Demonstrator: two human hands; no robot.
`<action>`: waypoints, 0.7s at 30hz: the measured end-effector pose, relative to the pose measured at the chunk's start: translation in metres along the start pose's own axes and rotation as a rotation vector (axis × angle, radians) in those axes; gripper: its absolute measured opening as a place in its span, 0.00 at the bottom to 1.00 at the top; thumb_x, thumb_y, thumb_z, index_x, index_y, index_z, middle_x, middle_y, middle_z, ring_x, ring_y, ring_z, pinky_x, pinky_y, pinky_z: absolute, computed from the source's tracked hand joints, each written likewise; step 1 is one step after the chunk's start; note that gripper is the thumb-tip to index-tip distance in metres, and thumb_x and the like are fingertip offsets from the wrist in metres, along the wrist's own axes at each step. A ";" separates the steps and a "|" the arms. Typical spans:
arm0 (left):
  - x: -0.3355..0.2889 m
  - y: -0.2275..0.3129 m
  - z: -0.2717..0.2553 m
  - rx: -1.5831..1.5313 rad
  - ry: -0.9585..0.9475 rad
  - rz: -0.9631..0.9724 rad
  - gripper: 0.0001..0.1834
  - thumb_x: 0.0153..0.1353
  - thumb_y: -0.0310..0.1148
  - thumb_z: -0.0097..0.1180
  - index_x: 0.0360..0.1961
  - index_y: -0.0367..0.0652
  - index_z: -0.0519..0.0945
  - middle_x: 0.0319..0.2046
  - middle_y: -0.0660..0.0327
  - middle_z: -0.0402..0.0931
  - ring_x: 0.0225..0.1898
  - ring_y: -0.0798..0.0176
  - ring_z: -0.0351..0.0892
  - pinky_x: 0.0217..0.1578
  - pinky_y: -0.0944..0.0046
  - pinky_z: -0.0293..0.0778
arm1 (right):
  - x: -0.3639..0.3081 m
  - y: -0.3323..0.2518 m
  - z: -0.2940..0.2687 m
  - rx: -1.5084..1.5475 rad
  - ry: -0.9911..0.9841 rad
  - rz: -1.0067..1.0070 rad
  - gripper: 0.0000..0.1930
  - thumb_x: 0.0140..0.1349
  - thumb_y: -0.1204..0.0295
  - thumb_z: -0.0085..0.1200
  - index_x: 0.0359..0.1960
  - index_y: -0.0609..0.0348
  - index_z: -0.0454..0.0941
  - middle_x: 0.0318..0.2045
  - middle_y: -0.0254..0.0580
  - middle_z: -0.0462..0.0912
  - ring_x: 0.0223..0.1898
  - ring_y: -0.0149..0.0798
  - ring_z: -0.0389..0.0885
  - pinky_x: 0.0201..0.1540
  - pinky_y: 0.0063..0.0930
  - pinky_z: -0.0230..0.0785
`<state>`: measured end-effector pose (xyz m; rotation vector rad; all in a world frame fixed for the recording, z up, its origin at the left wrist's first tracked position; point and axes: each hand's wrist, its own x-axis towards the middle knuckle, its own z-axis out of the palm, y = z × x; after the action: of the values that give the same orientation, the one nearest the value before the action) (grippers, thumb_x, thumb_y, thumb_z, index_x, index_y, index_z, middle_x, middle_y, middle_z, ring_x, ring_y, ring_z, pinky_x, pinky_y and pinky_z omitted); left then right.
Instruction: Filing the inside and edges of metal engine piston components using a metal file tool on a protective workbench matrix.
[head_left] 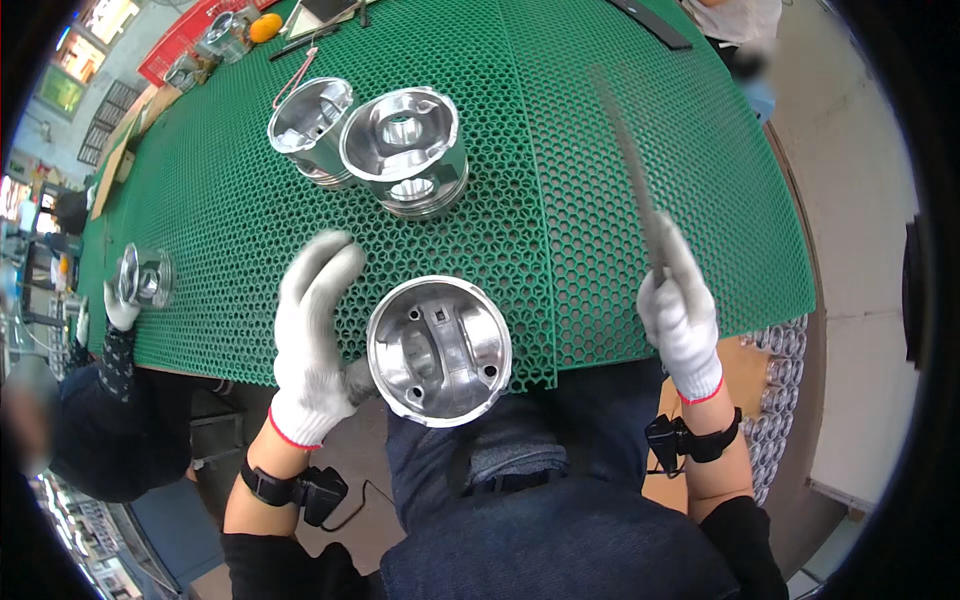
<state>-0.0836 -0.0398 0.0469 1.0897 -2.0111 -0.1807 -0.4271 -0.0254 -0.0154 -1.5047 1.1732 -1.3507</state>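
A silvery metal piston, its hollow side facing up, is at the front edge of the green mat, before my body. My left hand, in a white glove, is beside it with fingers stretched up and away. Its greyish thumb reaches to the piston's left rim; whether it bears any weight I cannot tell. To the right, my gloved right hand is closed round the lower end of a long, thin grey file, which points away from me and is slightly blurred. Two more pistons, one and another, stand farther back.
Green honeycomb matting covers the table. At the far left lie a red crate, an orange object and metal parts. A co-worker's gloved hand touches another piston. Many metal pieces fill a carton below right.
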 end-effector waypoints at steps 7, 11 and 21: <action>-0.002 -0.011 0.014 -0.300 -0.566 -0.358 0.28 0.50 0.36 0.67 0.52 0.37 0.76 0.45 0.56 0.80 0.45 0.62 0.81 0.50 0.63 0.76 | -0.026 -0.054 0.063 -0.391 -0.501 -0.153 0.28 0.59 0.68 0.58 0.63 0.60 0.70 0.23 0.45 0.80 0.21 0.48 0.77 0.26 0.37 0.70; 0.000 -0.005 0.014 -0.459 -0.536 -0.474 0.29 0.48 0.35 0.68 0.52 0.39 0.77 0.44 0.56 0.80 0.45 0.58 0.82 0.47 0.62 0.77 | -0.078 -0.057 0.005 -0.508 -0.614 -0.135 0.29 0.55 0.65 0.61 0.62 0.45 0.73 0.14 0.36 0.73 0.13 0.41 0.73 0.18 0.34 0.65; 0.008 -0.034 0.025 -0.550 -0.698 -0.323 0.22 0.59 0.39 0.58 0.51 0.35 0.77 0.44 0.55 0.81 0.44 0.62 0.81 0.47 0.63 0.78 | -0.050 -0.051 0.059 -0.558 -0.480 -0.356 0.25 0.56 0.65 0.61 0.58 0.40 0.78 0.11 0.30 0.64 0.10 0.33 0.66 0.14 0.29 0.60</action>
<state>-0.0826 -0.0727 0.0190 1.0526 -2.1329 -1.3545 -0.3627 0.0342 0.0122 -2.3686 1.0376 -0.8104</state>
